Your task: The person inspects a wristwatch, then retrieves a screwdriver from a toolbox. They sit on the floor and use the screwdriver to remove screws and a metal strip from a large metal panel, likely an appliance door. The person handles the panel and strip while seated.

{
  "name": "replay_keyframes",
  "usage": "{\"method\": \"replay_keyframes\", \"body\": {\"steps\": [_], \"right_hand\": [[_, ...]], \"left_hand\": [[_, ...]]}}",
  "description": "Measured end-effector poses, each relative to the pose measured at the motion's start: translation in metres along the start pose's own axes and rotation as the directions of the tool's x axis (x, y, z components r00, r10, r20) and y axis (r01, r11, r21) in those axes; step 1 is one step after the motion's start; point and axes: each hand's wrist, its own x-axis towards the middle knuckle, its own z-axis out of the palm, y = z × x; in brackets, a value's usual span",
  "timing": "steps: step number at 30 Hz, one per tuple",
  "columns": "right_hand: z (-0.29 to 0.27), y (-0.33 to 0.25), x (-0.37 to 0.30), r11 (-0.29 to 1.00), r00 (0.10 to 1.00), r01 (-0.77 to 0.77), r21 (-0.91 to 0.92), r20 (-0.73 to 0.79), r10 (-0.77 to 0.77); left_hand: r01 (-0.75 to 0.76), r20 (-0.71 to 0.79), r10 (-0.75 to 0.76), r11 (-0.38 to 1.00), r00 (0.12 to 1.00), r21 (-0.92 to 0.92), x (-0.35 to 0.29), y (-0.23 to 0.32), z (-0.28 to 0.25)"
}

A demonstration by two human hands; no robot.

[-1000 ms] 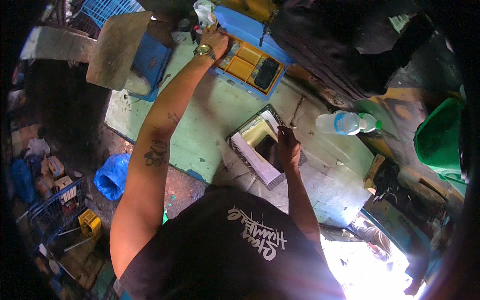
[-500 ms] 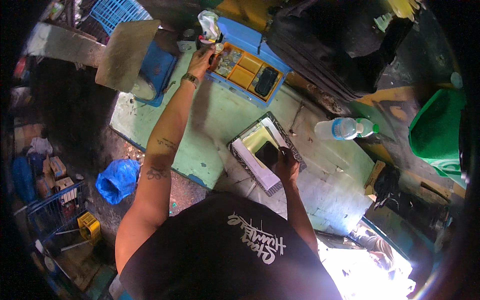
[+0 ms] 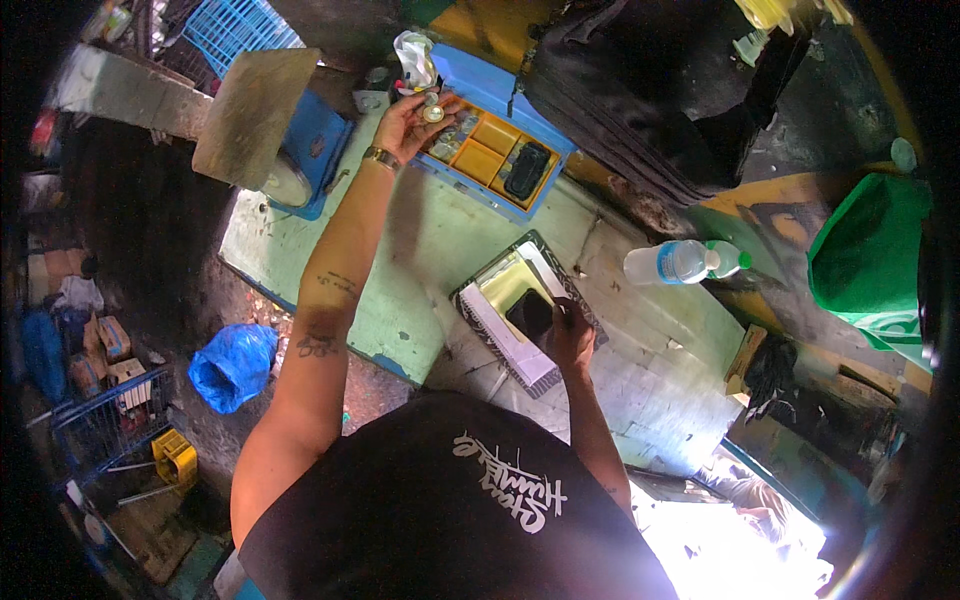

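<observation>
My left hand [image 3: 403,132] is turned palm up over the left end of a blue cash box [image 3: 474,184], its fingers partly curled around a few coins [image 3: 433,114]. More coins [image 3: 440,147] lie in the box's orange tray, and a black phone-like object [image 3: 526,170] fills a right compartment. My right hand [image 3: 573,340] rests on a patterned notebook [image 3: 543,382] with its fingers curled in. Just left of those fingers, a dark phone [image 3: 528,314] lies on a yellowish sheet [image 3: 500,290]. Whatever the right fingers pinch is hidden.
Two plastic bottles [image 3: 668,262] lie at the table's right. A black bag [image 3: 640,100] sits behind the cash box, and a blue weighing scale [image 3: 312,150] with a flat pan stands left. A blue plastic bag [image 3: 232,368] is below the table's left edge.
My left hand has rotated from reaching down at the tray to palm up, showing the coins in it. My right hand stays by the phone.
</observation>
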Motion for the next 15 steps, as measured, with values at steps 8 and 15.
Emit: {"method": "replay_keyframes", "body": {"steps": [8,15], "right_hand": [[-0.007,-0.001,-0.008,0.999,0.999,-0.038,0.019,-0.008,0.038],[-0.006,-0.009,-0.003,0.997,0.996,-0.069,-0.018,0.057,0.07]], "left_hand": [[0.013,-0.004,0.037,-0.234,0.999,0.972,0.013,0.02,-0.002],[-0.1,0.168,0.025,-0.713,0.985,0.694,0.049,-0.003,0.013]]}}
